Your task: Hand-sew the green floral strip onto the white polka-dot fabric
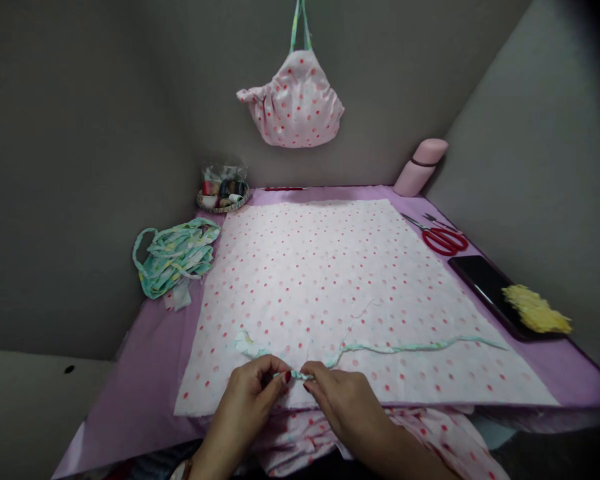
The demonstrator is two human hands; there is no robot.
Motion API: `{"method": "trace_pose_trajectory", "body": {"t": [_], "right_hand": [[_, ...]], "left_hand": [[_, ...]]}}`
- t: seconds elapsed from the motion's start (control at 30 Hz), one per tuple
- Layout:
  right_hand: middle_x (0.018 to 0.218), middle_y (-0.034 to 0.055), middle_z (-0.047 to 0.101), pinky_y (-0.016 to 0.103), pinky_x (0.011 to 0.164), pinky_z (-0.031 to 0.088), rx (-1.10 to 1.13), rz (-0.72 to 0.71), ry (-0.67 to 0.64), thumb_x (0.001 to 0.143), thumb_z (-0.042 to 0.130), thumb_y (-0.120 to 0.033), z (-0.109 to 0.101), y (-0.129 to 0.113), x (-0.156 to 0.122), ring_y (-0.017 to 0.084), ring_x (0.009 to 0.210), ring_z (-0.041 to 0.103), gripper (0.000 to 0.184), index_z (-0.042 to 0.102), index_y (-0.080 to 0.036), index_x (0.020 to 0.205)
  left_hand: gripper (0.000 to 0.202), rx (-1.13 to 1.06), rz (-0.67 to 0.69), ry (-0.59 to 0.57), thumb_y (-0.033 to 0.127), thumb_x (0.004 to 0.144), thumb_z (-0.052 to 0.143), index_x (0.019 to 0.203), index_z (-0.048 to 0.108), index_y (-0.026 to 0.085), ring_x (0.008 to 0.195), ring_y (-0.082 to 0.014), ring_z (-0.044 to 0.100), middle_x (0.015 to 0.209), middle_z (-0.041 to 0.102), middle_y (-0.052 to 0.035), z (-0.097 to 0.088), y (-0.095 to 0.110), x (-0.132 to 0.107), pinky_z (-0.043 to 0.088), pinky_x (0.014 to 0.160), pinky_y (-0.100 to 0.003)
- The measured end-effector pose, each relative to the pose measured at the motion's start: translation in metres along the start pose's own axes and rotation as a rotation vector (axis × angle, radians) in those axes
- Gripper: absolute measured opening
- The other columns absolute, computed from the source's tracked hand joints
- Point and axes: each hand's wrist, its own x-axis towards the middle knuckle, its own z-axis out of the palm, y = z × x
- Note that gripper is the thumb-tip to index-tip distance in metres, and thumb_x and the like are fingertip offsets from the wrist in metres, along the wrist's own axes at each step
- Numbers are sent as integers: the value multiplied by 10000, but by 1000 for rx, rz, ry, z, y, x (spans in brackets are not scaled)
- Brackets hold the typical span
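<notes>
A narrow mint-green fabric strip (405, 348) runs across the near part of a white cloth with red dots (300, 267). My left hand (250, 397) pinches the strip between thumb and fingertips, close to the cloth's front edge. Just to the right, my right hand (345, 400) pinches the same strip, leaving a short twisted piece showing between the two hands. One end of the strip curls beyond my left fingers; the other trails far to the right. A thin loose thread lies on the cloth above my hands. Whether my fingers hold a needle cannot be seen.
Left are a pile of green strips (177, 257) and a basket of thread spools (223, 200). Right are red-handled scissors (445, 241), a dark phone (480, 283) under a yellow bunched piece (535, 309), and a pink bottle (420, 168). A dotted fabric piece (300, 107) hangs behind.
</notes>
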Motion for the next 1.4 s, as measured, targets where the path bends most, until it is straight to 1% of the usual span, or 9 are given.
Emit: {"method": "trace_pose_trajectory", "body": {"t": [0.13, 0.27, 0.37, 0.57, 0.7, 0.87, 1.13, 1.23, 1.4], "right_hand": [[625, 64, 626, 273, 482, 369, -73, -4, 51, 935, 258, -187, 6, 1, -2, 207, 536, 611, 315, 567, -127, 931], [640, 35, 615, 246, 513, 368, 122, 8, 95, 944, 276, -216, -1, 1, -1, 161, 547, 588, 283, 551, -147, 945], [657, 15, 607, 226, 531, 364, 249, 17, 78, 942, 310, -235, -8, 1, 0, 132, 551, 561, 259, 560, -170, 940], [686, 12, 617, 239, 559, 368, 304, 4, -10, 933, 344, -244, -13, 7, 1, 133, 581, 564, 254, 588, -179, 965], [748, 20, 645, 248, 597, 387, 315, -8, -45, 931, 351, -234, -15, 8, 0, 144, 649, 597, 261, 597, -199, 1015], [739, 24, 657, 245, 580, 391, 265, -11, -47, 923, 347, -219, -16, 6, 0, 146, 630, 607, 279, 606, -206, 1028], [721, 53, 666, 262, 569, 401, 140, -3, 35, 929, 314, -222, -8, 4, -3, 181, 631, 632, 296, 595, -176, 1010], [678, 51, 653, 258, 554, 399, 122, 1, 85, 927, 307, -213, -4, 2, -5, 177, 595, 625, 290, 589, -164, 972], [654, 50, 632, 246, 534, 401, 148, 4, 150, 931, 298, -195, 0, -1, -5, 165, 566, 617, 264, 556, -143, 929]], "left_hand": [[199, -10, -27, 0, 291, 824, 512, 765, 644, 155, 602, -134, 515, 648, 612, -1, 1, -2, 0, 370, 561, -215], [216, -25, -17, -14, 303, 838, 493, 759, 631, 156, 594, -135, 503, 637, 590, 4, 2, -1, 1, 363, 554, -217], [231, -23, 5, -30, 309, 855, 470, 772, 623, 157, 609, -141, 509, 646, 582, 2, 2, 0, 2, 371, 566, -222], [206, -11, 21, -33, 283, 860, 461, 793, 617, 166, 631, -147, 535, 674, 600, -5, 1, -3, 2, 384, 587, -226], [209, 1, 18, -28, 283, 857, 459, 791, 618, 164, 635, -152, 546, 674, 607, -9, 1, -2, 1, 390, 588, -229], [205, 40, 17, -12, 274, 847, 463, 783, 627, 168, 640, -156, 554, 669, 618, -10, 1, -1, 2, 395, 594, -233], [182, 59, -16, 69, 271, 816, 502, 741, 640, 180, 605, -149, 545, 631, 620, 7, 5, -4, -1, 386, 569, -228], [178, 5, -42, 104, 278, 797, 519, 720, 643, 177, 585, -146, 534, 613, 611, 8, 7, -4, -1, 384, 555, -229], [174, -250, -121, 151, 312, 741, 577, 672, 626, 161, 546, -134, 534, 570, 606, 11, 13, 3, -1, 394, 527, -223]]}}
